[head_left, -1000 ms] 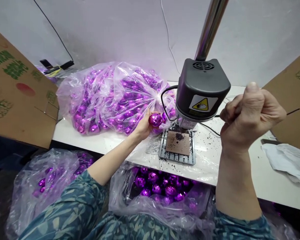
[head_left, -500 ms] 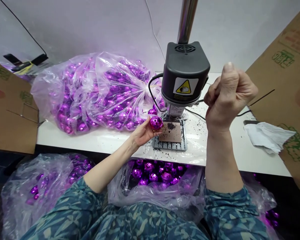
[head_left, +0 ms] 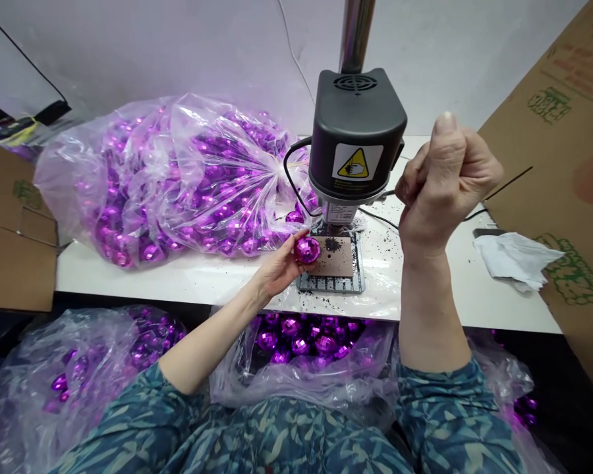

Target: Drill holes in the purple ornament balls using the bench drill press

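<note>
My left hand (head_left: 279, 268) holds a shiny purple faceted ball (head_left: 307, 250) between thumb and fingers, just left of the wooden plate (head_left: 343, 263) on the drill press base (head_left: 329, 285). The ball is at the plate's left edge; I cannot tell whether it touches. Above the plate hangs the black drill press (head_left: 360, 122) with a yellow warning label. At its right side, my right hand (head_left: 442, 184) is raised and closed in a fist around what looks like the press's handle, mostly hidden. Dark shavings (head_left: 333, 244) lie on the plate.
A tied clear bag (head_left: 188, 184) full of purple balls lies left of the press. Open bags of balls (head_left: 301, 342) sit below the table edge. Cardboard boxes (head_left: 563, 197) stand at both sides. A white cloth (head_left: 516, 257) lies on the right.
My left hand has brought the purple ball away from the tied bag toward the wooden plate. My right hand stays closed beside the press. The whole view has shifted.
</note>
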Action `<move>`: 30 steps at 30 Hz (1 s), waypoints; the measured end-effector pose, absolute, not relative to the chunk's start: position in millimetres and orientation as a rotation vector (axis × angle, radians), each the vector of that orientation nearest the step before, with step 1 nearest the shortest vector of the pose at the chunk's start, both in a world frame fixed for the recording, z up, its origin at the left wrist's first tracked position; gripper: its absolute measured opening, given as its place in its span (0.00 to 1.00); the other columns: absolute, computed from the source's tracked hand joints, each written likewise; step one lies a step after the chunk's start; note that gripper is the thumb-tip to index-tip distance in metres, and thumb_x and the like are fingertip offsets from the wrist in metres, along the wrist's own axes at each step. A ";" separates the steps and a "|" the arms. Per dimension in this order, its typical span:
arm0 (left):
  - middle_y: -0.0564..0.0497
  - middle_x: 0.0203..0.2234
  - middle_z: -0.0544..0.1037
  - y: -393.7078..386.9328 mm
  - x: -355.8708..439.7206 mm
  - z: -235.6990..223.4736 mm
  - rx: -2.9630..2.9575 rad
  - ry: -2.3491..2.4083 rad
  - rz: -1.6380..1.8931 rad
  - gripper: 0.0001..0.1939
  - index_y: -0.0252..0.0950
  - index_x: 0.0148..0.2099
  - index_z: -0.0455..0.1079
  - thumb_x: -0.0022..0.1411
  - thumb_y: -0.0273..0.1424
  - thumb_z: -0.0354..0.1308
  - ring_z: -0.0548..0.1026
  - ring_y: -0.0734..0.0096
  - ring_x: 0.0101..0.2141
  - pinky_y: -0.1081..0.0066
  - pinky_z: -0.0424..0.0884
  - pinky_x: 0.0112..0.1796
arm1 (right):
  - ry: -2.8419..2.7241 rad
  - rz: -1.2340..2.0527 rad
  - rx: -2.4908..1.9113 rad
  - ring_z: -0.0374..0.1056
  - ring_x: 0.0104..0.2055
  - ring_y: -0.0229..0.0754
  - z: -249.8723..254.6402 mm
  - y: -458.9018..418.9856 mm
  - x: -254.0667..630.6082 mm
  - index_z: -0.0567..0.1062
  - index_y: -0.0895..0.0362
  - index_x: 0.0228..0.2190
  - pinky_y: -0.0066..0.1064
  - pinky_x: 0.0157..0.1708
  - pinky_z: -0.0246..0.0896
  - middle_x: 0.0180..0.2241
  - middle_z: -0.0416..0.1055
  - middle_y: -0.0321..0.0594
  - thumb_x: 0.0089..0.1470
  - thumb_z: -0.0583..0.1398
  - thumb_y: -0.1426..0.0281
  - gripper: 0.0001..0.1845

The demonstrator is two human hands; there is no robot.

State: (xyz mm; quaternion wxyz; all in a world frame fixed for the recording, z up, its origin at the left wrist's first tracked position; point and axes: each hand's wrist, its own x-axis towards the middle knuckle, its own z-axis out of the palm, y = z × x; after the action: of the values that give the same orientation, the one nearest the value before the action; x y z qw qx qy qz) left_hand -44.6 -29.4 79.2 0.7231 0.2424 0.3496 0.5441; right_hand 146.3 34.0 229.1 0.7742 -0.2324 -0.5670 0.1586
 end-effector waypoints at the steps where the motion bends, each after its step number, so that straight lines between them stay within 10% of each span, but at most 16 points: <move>1: 0.48 0.46 0.81 -27.9 -42.6 75.9 0.562 0.791 1.210 0.19 0.41 0.54 0.76 0.63 0.39 0.69 0.80 0.66 0.43 0.66 0.79 0.43 | -1.228 0.346 -0.497 0.48 0.13 0.25 229.2 33.8 146.2 0.55 0.55 0.17 0.26 0.16 0.43 0.11 0.53 0.26 0.61 0.58 0.57 0.27; 30: 0.45 0.49 0.77 -11.8 -2.7 31.1 1.566 1.253 1.379 0.24 0.39 0.52 0.73 0.53 0.31 0.73 0.74 0.54 0.52 0.56 0.68 0.57 | -1.190 0.315 -0.477 0.47 0.12 0.26 229.1 26.9 142.6 0.55 0.54 0.16 0.29 0.15 0.42 0.10 0.52 0.26 0.60 0.59 0.58 0.27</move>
State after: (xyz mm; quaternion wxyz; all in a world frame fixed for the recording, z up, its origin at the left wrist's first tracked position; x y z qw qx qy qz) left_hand -2.7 -11.8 31.1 0.3466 0.6035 0.4829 0.5315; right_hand 142.6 26.9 229.1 0.7900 -0.2215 -0.5526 0.1464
